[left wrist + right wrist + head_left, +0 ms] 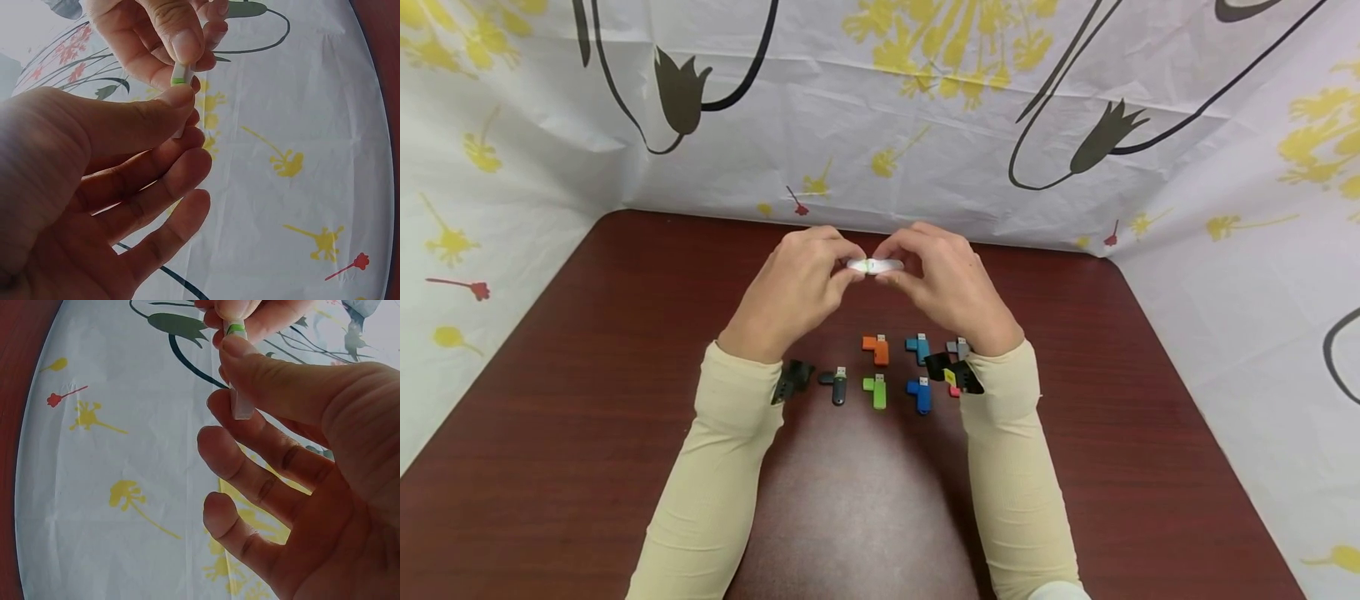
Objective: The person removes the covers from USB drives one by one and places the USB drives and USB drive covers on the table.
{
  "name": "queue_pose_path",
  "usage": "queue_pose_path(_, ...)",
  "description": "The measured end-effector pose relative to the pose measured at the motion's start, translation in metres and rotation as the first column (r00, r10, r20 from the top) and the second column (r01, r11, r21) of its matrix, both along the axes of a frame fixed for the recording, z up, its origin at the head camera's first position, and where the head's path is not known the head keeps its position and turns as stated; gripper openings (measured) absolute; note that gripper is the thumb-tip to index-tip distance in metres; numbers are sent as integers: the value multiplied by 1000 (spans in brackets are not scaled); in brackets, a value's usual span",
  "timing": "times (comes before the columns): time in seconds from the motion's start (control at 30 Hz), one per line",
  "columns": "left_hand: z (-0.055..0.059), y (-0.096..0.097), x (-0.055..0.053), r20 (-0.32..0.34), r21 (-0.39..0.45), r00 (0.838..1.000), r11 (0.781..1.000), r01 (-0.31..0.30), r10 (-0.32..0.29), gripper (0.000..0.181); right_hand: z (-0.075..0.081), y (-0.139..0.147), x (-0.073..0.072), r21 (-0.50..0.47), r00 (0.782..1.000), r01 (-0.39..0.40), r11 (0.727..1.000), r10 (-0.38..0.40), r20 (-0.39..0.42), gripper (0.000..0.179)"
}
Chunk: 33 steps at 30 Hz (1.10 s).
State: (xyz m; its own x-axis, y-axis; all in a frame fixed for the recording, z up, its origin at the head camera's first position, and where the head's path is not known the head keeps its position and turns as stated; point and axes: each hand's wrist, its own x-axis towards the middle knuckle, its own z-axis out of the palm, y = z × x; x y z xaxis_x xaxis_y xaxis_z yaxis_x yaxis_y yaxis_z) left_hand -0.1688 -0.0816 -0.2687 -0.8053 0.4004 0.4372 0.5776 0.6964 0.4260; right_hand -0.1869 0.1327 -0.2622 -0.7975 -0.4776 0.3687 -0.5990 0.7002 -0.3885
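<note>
Above the far part of the table, a slim white USB flash drive (872, 266) with a green band is held level between both hands. My left hand (797, 283) pinches its left end between thumb and forefinger. The opposite end is pinched by my right hand (955, 279) in the same way. Seen from the right wrist, the white end of the drive (240, 403) pokes out past the thumb, and the green band lies between the two thumbs. In the left wrist view the thumb (150, 115) covers much of the drive, while the other fingers are spread.
Closer to the body lie several USB flash drives in two rows: orange (881, 350), teal (922, 348), grey (961, 346), black (839, 387), green (879, 392) and blue (923, 396). A red one (954, 392) is mostly hidden by the right wrist. Patterned cloth (880, 108) surrounds the dark table (587, 400).
</note>
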Motion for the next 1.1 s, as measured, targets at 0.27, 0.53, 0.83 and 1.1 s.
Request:
queue_pose_path(0.27,3,-47,-1,-57,127,984,979,-158,167,14,5,54,-6,-53,981,186,981,-189,-52,20)
queue_pose_path(0.53,2,-46,0,-41,148,983,974,-169,177,16,4,59,-5,-48,977,213,976,-212,11,19)
queue_pose_path(0.83,0,-31,-2,39,140,995,985,-97,92,15,-4,20,-7,54,971,175,983,-181,159,26)
queue_pose_path(1.1,1,-24,-3,40,125,997,990,-66,61,15,-26,-17,-11,189,975,42,981,-82,206,13)
